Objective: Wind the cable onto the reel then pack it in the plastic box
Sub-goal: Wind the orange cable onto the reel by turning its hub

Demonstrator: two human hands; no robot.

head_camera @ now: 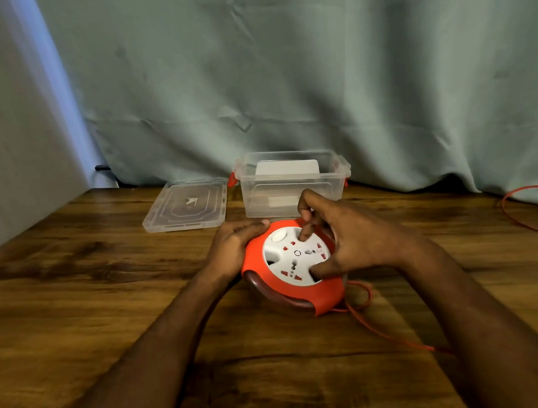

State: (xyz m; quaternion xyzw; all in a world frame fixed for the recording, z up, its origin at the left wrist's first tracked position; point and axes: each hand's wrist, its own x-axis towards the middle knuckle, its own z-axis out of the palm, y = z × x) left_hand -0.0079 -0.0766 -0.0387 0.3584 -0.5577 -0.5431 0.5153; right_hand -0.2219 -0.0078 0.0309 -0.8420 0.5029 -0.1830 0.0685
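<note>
A round red reel (300, 293) with a white socket face lies tilted on the wooden table (91, 298). My left hand (235, 245) grips its left rim. My right hand (354, 235) rests on the white face, with a finger and the thumb pressed into its recesses. A thin red cable (384, 333) runs out from the reel's right side, loops beside it and trails off to the right. Just behind the reel stands the clear plastic box (291, 182), open, with red latches.
The box's clear lid (185, 205) lies flat to the left of the box. More red cable (519, 216) curves along the table's far right. A grey-green curtain (283, 74) hangs behind the table. A wall stands at left.
</note>
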